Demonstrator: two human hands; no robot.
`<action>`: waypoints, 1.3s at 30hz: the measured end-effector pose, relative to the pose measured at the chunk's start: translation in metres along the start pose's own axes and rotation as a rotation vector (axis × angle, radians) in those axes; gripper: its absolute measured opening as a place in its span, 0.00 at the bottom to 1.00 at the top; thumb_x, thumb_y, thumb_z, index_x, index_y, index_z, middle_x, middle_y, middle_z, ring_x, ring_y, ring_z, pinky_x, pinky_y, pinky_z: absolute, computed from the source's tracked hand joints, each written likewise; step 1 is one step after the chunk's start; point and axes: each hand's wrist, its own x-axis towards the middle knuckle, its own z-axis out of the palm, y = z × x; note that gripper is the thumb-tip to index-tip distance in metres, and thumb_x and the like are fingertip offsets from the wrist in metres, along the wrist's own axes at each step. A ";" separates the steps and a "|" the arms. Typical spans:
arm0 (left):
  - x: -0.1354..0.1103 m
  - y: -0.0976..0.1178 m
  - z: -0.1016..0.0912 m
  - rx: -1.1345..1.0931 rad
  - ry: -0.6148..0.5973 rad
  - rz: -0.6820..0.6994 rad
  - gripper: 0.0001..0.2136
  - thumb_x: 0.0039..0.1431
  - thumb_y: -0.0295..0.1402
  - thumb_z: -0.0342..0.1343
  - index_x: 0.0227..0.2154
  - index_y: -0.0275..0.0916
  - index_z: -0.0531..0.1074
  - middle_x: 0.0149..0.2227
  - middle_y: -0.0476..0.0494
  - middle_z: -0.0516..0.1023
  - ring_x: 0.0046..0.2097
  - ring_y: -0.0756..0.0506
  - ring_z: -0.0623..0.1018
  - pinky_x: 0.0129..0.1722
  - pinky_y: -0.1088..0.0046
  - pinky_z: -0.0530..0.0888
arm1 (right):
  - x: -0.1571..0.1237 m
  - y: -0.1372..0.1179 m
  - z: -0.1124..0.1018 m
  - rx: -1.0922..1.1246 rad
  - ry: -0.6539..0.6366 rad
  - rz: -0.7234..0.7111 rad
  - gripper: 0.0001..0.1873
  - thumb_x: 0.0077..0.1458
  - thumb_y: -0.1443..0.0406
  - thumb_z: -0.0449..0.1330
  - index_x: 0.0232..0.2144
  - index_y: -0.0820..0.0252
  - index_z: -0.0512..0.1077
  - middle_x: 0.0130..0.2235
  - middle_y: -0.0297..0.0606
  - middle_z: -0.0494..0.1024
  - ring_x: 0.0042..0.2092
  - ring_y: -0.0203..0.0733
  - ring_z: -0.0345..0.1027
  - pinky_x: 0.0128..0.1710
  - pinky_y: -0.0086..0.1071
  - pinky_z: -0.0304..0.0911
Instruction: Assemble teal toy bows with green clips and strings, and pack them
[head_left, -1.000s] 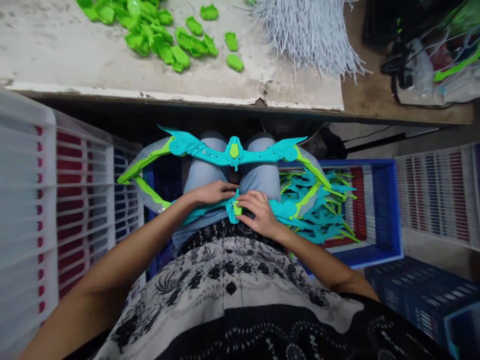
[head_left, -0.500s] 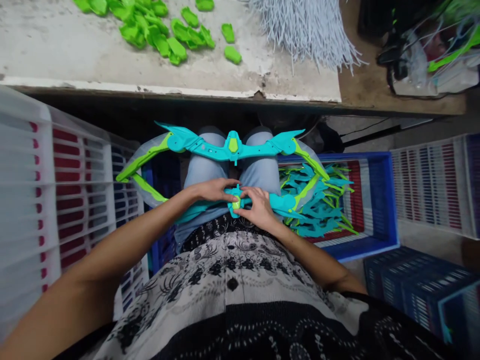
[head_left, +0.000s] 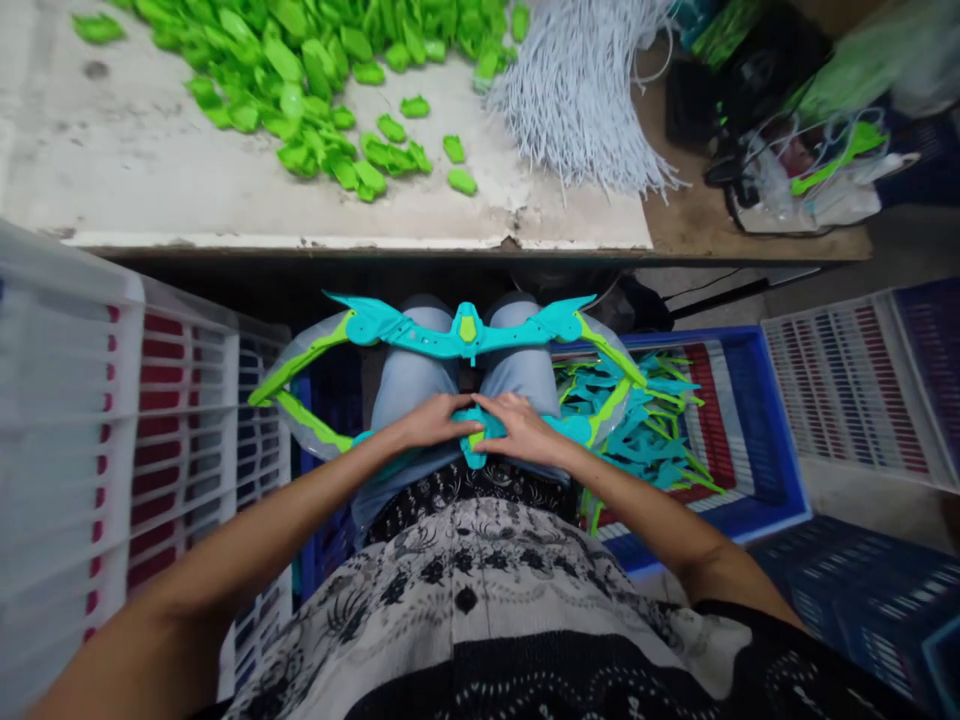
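Observation:
Across my knees lies a turquoise and lime-green plastic toy bow (head_left: 506, 338) with a green piece in its middle. A second turquoise bow piece (head_left: 475, 457) lies nearer, at my lap; its green outer arms meet those of the far one at both sides, in a ring shape. My left hand (head_left: 442, 420) grips the near piece's centre from the left, fingers pressed on it. From the right, my right hand (head_left: 517, 428) grips the same centre with thumb and fingers around its small green insert (head_left: 476, 438). The fingers partly hide this centre.
A worktable (head_left: 150, 190) ahead bears a heap of green plastic pieces (head_left: 300, 80) and a bundle of white cords (head_left: 585, 100). A blue crate (head_left: 776, 430) with turquoise and green parts stands right; a white crate (head_left: 124, 400) stands left. Dark blue crates (head_left: 862, 590) sit lower right.
The view has tilted up, showing more of the table. My left hand has come further over the near centre piece, its fingers now meeting my right hand's there.

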 end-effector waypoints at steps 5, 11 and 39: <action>0.007 0.009 -0.005 0.526 0.589 0.140 0.17 0.60 0.34 0.49 0.51 0.36 0.69 0.55 0.32 0.68 0.58 0.35 0.64 0.56 0.54 0.63 | 0.082 0.018 -0.092 -0.148 0.522 -0.108 0.16 0.62 0.59 0.49 0.41 0.59 0.74 0.41 0.43 0.76 0.45 0.46 0.65 0.49 0.41 0.60; 0.046 -0.006 -0.037 0.830 0.562 0.082 0.23 0.60 0.24 0.45 0.59 0.41 0.60 0.60 0.29 0.61 0.58 0.34 0.66 0.54 0.50 0.63 | 0.222 0.025 -0.164 -0.447 0.615 -0.108 0.18 0.63 0.60 0.47 0.49 0.61 0.68 0.46 0.46 0.71 0.49 0.50 0.59 0.50 0.46 0.57; 0.071 -0.004 -0.106 0.011 -0.005 -0.125 0.26 0.53 0.54 0.47 0.36 0.35 0.76 0.30 0.50 0.75 0.32 0.48 0.69 0.32 0.78 0.62 | 0.095 0.030 -0.101 -0.159 0.273 -0.442 0.14 0.59 0.59 0.53 0.42 0.59 0.72 0.47 0.43 0.75 0.49 0.47 0.63 0.47 0.45 0.60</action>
